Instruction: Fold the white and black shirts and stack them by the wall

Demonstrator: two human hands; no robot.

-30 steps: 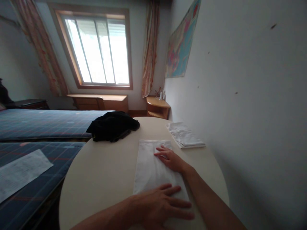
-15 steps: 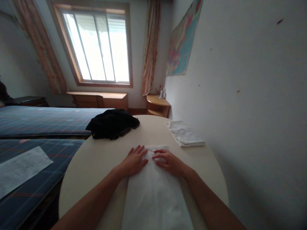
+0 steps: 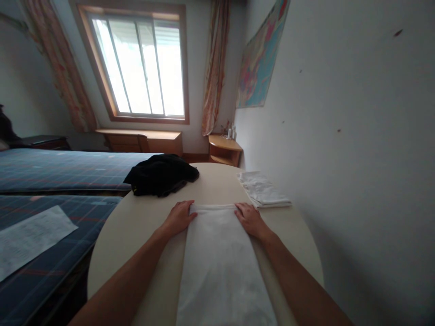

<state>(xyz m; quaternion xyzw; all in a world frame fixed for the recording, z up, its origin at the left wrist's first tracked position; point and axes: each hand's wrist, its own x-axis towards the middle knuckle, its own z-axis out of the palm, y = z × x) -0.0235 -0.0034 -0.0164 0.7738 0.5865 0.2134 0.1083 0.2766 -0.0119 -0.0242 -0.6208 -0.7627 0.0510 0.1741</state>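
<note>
A long white folded garment (image 3: 219,258) lies on the round cream table (image 3: 142,235), running from the near edge to a band-like far end. I cannot make out what kind of garment it is. My left hand (image 3: 179,218) is at its far left corner, thumb and fingers closed about the edge. On the far right corner my right hand (image 3: 250,220) grips in the same way, its fingertips over the edge. Between the hands the cloth lies mostly flat, with a small fold along the far end.
A black bundle of cloth (image 3: 163,174) rests at the table's far left. Another folded white cloth (image 3: 263,189) lies far right, beside the wall (image 3: 356,181). Left of the table are plaid mattresses (image 3: 84,170) with a printed sheet (image 3: 34,237) on the nearer one.
My hands have moved apart from the middle of the garment's far end to its two corners. The far end now looks wider and smoother.
</note>
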